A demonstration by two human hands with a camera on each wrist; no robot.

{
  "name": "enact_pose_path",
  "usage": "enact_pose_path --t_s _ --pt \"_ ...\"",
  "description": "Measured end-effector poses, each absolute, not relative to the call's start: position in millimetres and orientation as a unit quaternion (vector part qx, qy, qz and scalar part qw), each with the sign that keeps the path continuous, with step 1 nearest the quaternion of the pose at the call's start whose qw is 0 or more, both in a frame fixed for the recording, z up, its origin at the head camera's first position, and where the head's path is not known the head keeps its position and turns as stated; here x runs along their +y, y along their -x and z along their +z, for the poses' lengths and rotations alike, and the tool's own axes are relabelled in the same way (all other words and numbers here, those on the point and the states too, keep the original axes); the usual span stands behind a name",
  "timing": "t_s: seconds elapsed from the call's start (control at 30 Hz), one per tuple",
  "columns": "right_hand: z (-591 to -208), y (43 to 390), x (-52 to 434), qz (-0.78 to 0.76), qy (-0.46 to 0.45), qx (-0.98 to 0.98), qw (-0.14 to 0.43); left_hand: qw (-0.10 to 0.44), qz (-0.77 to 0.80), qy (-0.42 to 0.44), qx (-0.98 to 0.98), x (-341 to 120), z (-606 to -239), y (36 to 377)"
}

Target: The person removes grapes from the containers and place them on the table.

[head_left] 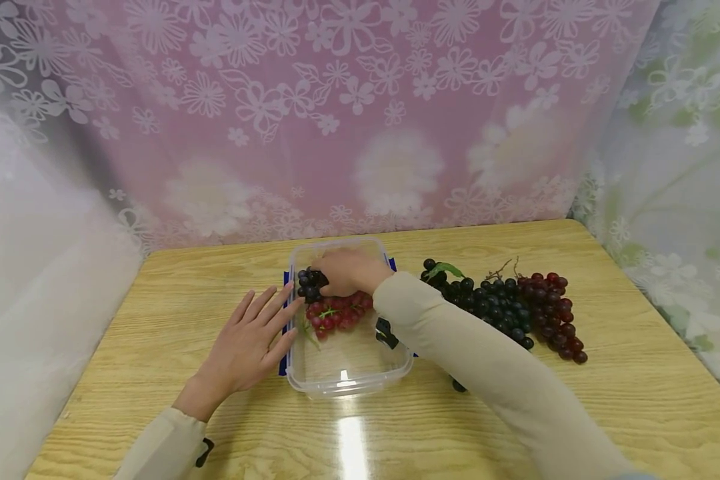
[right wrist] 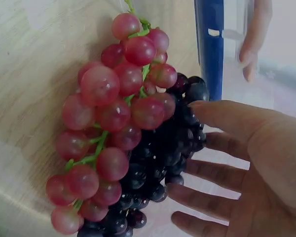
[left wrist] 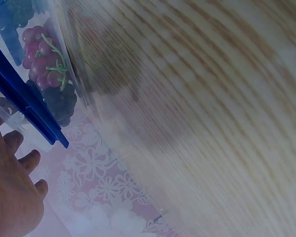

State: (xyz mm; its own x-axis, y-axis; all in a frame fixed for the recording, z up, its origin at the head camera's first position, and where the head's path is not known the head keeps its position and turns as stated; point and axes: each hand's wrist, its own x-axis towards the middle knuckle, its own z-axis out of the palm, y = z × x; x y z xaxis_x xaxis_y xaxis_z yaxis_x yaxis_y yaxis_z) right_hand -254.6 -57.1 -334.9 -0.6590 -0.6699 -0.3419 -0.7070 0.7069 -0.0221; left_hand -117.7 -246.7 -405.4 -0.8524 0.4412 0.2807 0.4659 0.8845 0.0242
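Right wrist view shows the black grape bunch [right wrist: 158, 153], judged light, pliant and best taken round its middle, against the red bunch [right wrist: 111, 111] inside the clear container [head_left: 312, 385], the right hand [right wrist: 269, 173] touching it with straight, unclenched fingers, the left hand [head_left: 249, 343] spread at the container's side above the table [head_left: 174, 300].

Head view faces forward and down; wrist views, the right nearer, share red grapes [right wrist: 113, 113].

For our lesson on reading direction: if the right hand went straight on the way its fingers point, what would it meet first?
Most likely the dark grapes in the clear box; whether the right hand is touching them is hard to tell.
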Motion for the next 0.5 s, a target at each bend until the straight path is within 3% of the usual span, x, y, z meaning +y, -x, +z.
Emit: enact_pose_path --t_s 0.5 --pt "-352 253 -69 0.057 0.364 0.924 0.101 0.129 -0.054 0.236 -0.962 -247 -406 118"
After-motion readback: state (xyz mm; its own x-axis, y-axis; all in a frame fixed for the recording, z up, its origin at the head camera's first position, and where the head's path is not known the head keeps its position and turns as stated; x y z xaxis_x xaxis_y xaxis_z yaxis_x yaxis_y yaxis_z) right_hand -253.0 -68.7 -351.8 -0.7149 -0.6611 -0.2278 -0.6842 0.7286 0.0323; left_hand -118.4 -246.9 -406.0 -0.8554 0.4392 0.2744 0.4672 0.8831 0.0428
